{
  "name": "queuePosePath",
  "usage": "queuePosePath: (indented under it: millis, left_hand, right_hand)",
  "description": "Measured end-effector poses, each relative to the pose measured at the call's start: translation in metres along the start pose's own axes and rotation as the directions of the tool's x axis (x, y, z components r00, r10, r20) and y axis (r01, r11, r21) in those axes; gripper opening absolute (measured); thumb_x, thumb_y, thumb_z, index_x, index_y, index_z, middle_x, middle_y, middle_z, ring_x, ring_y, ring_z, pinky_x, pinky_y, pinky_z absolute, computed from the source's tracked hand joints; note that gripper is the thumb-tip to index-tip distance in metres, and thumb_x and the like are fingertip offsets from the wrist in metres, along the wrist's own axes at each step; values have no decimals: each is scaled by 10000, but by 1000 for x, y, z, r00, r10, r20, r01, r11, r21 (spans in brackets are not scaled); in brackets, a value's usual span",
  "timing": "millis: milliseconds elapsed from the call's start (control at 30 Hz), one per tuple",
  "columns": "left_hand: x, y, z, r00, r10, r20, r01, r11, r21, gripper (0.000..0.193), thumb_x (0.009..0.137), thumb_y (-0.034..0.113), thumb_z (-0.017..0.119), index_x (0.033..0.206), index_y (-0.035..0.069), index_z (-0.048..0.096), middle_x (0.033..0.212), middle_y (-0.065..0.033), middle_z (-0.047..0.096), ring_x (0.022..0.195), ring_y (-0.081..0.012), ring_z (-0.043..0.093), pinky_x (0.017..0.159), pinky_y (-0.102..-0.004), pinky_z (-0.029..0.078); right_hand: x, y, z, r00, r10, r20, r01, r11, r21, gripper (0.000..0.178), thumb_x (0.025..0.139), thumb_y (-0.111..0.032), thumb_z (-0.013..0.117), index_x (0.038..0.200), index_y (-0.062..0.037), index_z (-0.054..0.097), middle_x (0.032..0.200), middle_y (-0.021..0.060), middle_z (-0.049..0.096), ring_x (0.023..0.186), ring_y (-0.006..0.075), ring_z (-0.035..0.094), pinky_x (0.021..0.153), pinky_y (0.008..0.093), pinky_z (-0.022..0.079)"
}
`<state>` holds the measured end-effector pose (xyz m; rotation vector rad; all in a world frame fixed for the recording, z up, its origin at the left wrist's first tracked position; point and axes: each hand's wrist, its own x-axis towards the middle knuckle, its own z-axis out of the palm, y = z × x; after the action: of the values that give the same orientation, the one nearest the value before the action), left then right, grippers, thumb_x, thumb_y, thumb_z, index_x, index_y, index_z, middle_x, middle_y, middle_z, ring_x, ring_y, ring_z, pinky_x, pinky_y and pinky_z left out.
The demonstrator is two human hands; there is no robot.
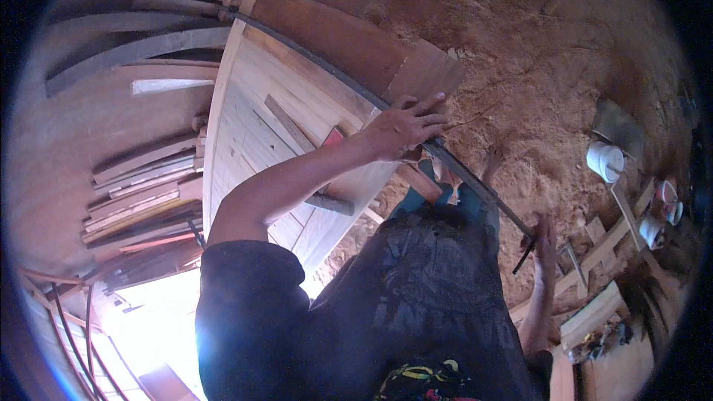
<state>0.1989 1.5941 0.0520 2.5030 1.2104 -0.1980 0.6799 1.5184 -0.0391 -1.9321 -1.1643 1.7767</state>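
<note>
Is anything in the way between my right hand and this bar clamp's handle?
Nothing visible: your right hand is right beside the handle of the bar clamp. Your left hand is farther up the clamp, not between them.

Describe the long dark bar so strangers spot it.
Find the big pale panel. The dark bar runs along its upper-right edge, under the left hand, towards the right hand. Unlike the adjacent brown board, it is thin with a crosswise handle.

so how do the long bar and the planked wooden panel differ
The long bar is narrow, while the planked wooden panel is broad. The bar is dark; the panel is mostly pale. The bar reaches the right hand, but the panel stops short of it.
</note>
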Motion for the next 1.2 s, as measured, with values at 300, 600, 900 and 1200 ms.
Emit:
queuePosePath:
  millis: [300, 600, 900, 1200]
  left_hand:
    - [28, -6, 8, 954, 301, 14, -294, 922, 253, 285, 872, 246, 668, 1127, 118, 657, 1272, -111, 662, 1395, -238, 508, 1255, -476, 249]
    - [27, 0, 2, 967, 253, 40, -254, 967, 17, 187, 831, 195, 661, 1000, 119, 636, 806, -51, 658, 1018, -236, 682, 1233, -466, 301]
    - [26, -4, -3, 968, 250, 1, -250, 966, 65, 171, 810, 154, 660, 968, 100, 623, 851, -53, 659, 1005, -241, 683, 1227, -461, 307]
    - [30, 4, 2, 977, 207, -49, -204, 977, 57, 141, 863, 195, 601, 964, 106, 645, 872, -45, 672, 1005, -197, 681, 1238, -455, 298]
  right_hand:
    - [-26, -54, 34, 675, -738, 17, 593, 528, -608, 440, 942, -266, 712, 1304, -36, 614, 1214, 184, 646, 1134, 414, 625, 1026, 516, 489]
    - [-1, -24, 27, 970, 194, 145, -214, 967, 136, 635, 1035, -529, 516, 578, -90, 565, 502, 12, 470, 449, 132, 418, 470, 333, 306]
    - [-44, -53, 84, 802, -129, -584, 214, 974, 79, 361, 1025, -247, 668, 1250, 9, 550, 793, 30, 566, 667, 119, 497, 574, 315, 402]
    - [-29, -38, 52, 937, -24, -349, -71, 964, -257, 517, 1035, -411, 626, 1228, 37, 455, 750, 95, 572, 701, 199, 568, 665, 343, 455]
